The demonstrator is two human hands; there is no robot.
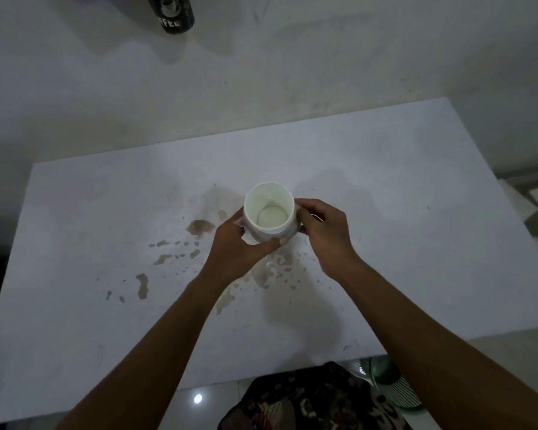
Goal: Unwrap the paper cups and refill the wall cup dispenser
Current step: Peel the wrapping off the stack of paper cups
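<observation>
White cup stack [268,212] gripped upright between left hand [235,243] and right hand [325,234].

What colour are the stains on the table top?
Brownish tan blotches and specks on the white table, seen in the head view.

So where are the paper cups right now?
The paper cups are in the middle of the head view, held open end up over the stained white table between the left hand and the right hand.

dim, grey cast | soft focus | wide-angle bending at edges
</observation>
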